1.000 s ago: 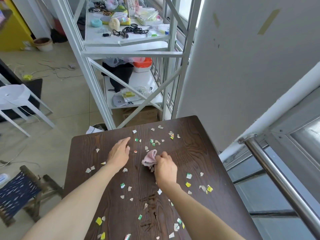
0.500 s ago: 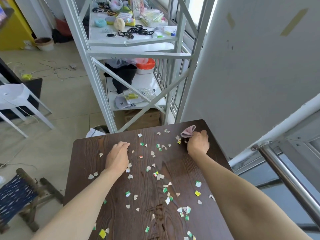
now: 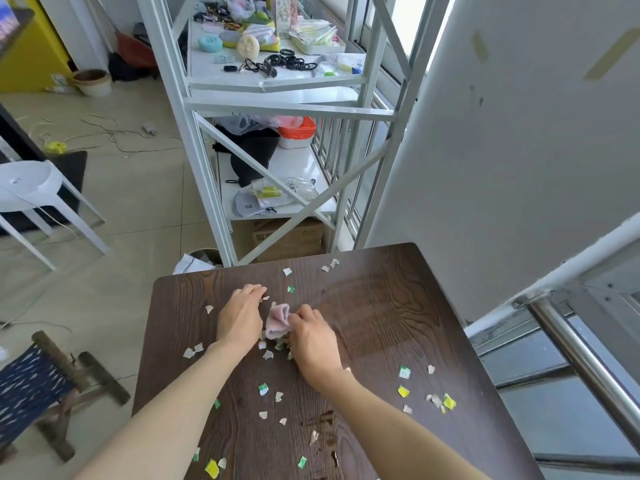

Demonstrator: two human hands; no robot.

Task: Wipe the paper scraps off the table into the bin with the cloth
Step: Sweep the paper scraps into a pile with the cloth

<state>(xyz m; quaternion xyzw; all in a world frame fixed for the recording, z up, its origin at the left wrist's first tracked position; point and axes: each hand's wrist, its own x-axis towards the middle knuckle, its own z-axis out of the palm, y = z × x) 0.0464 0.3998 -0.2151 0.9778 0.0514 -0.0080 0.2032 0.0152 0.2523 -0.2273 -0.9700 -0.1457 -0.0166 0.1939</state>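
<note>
Bunched into a small pink-grey wad, the cloth (image 3: pixel 277 321) is seen lying between the two hands near the middle of the tabletop (image 3: pixel 391 317), somewhat toward the far edge. On its left, the left hand (image 3: pixel 240 317) is laid palm down on the wood with the fingers held together and slightly curled, its thumb side just beside the cloth; whether the two touch cannot be told. On its right, the cloth is pinched by the fingertips of the right hand (image 3: pixel 313 341), which is closed around the cloth's near right edge.

Paper scraps (image 3: pixel 265 355) are gathered in a small heap at the near side of the cloth, partly hidden under the right hand. Other white, green and yellow scraps are scattered along the left edge, across the near half of the tabletop, near the right edge, and in a few spots at the far edge. A broad stretch of wood to the right of the hands is seen without scraps.

Beyond the far left corner, the bin (image 3: pixel 204 259) is seen on the floor, partly hidden by the table edge, with white paper at its rim. Behind it a white metal shelf rack (image 3: pixel 207 188) is stood, and a white wall panel (image 3: pixel 502 150) is seen past the far right corner.
</note>
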